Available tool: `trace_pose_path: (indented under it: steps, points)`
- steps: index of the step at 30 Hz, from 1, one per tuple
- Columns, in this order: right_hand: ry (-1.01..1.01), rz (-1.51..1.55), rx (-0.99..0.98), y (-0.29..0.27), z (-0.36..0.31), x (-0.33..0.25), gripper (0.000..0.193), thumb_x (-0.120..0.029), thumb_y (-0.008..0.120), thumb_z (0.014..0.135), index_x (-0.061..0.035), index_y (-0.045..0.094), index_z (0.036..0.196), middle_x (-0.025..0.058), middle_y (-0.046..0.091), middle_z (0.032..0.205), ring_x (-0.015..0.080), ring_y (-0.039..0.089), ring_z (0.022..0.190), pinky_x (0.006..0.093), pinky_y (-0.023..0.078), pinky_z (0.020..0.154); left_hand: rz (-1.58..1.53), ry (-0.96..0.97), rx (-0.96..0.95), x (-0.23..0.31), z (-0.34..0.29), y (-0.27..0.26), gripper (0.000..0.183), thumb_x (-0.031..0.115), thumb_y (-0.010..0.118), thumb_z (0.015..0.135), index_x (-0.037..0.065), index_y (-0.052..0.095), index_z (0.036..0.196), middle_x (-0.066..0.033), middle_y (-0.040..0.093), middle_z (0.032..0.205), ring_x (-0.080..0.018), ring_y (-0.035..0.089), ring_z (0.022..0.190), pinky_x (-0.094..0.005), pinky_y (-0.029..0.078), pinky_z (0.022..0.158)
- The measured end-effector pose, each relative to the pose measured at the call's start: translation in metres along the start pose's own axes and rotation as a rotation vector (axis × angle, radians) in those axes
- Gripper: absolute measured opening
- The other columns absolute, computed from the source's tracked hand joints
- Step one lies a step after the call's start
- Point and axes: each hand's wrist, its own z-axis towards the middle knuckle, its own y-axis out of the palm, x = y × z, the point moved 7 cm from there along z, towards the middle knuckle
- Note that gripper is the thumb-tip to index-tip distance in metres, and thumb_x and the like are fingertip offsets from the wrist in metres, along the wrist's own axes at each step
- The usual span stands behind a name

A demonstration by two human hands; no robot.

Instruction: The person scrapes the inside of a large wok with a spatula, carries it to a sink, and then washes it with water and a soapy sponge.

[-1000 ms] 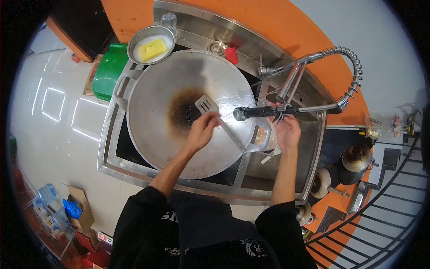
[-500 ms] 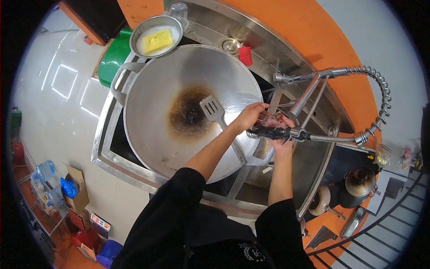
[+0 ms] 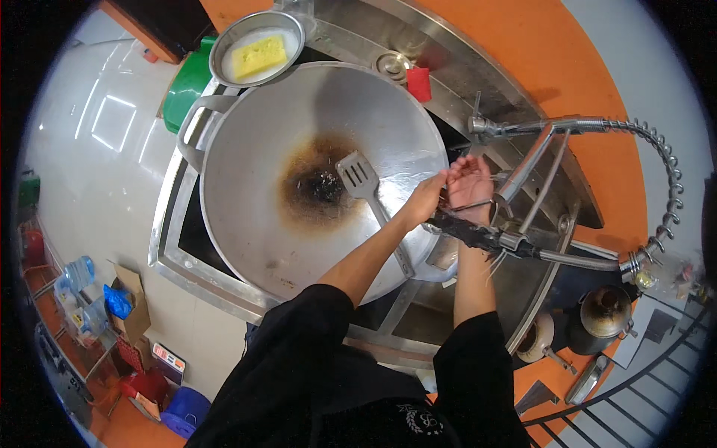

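From my post, I see the right hand (image 3: 469,184) spread, palm up, and the left hand (image 3: 424,201) angled toward it, fingers close together; whether they touch, or the left holds anything, I cannot tell. The black-wrapped sprayer head (image 3: 474,233) lies just below them in view, nearer the right, crossing over that wrist; its long axis runs from the right rim of the wok (image 3: 243,157) out over the sink (image 3: 422,322). Farther left, I see the slotted spatula (image 3: 379,213) slanting from the wok's scorched middle to its lower-right rim.
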Motion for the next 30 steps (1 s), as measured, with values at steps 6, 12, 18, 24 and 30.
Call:
trace_pose_path:
  steps: [6, 12, 18, 24, 30]
  points:
    - [0.463, -0.680, -0.405, 0.053, -0.004, 0.026, 0.029, -0.026, 0.045, 0.099, -0.0014, 0.060, 0.098, -0.0003, 0.047, 0.056, 0.0103, 0.038, 0.038, 0.0276, 0.038, 0.037, 0.375, 0.207, 0.144, -0.006, 0.009, -0.029, 0.032, 0.026, 0.048, 0.095, -0.002, 0.063, 0.089, -0.0038, 0.060, 0.073, -0.0119, 0.056, 0.068, -0.0284, 0.046, 0.064]
    - [0.532, -0.931, -0.715, 0.088, -0.002, 0.057, 0.042, -0.021, 0.043, 0.100, 0.0068, 0.041, 0.131, 0.0196, 0.060, 0.115, 0.0239, 0.060, 0.105, 0.0322, 0.048, 0.091, -0.143, -0.010, 0.186, -0.017, 0.025, -0.034, 0.017, 0.016, 0.050, 0.092, 0.005, 0.060, 0.083, -0.0027, 0.052, 0.059, -0.0117, 0.049, 0.051, -0.0306, 0.038, 0.045]
    - [0.426, -0.363, -0.091, 0.031, 0.040, -0.007, 0.041, -0.017, 0.045, 0.099, 0.0120, 0.042, 0.128, 0.0268, 0.053, 0.126, 0.0332, 0.054, 0.119, 0.0420, 0.042, 0.104, -0.267, -0.090, 0.056, -0.016, 0.026, 0.003, 0.014, 0.021, 0.049, 0.095, 0.010, 0.056, 0.089, 0.0017, 0.045, 0.061, -0.0088, 0.039, 0.043, -0.0236, 0.028, 0.037]
    - [0.490, -0.726, -0.459, 0.057, 0.000, 0.015, 0.043, -0.019, 0.045, 0.098, 0.0091, 0.040, 0.131, 0.0264, 0.053, 0.127, 0.0326, 0.055, 0.118, 0.0404, 0.046, 0.101, -0.309, 0.008, 0.264, -0.017, 0.014, -0.031, 0.018, 0.019, 0.050, 0.095, 0.005, 0.058, 0.102, -0.0011, 0.052, 0.066, -0.0100, 0.050, 0.053, -0.0246, 0.042, 0.042]
    - [0.306, -0.706, -0.385, 0.038, -0.013, 0.016, 0.042, -0.022, 0.041, 0.101, 0.0088, 0.041, 0.129, 0.0268, 0.053, 0.127, 0.0316, 0.057, 0.115, 0.0396, 0.046, 0.100, -0.157, -0.017, 0.186, -0.013, 0.007, -0.044, 0.026, 0.017, 0.049, 0.096, -0.002, 0.056, 0.113, -0.0081, 0.064, 0.090, -0.0145, 0.062, 0.073, -0.0293, 0.053, 0.058]
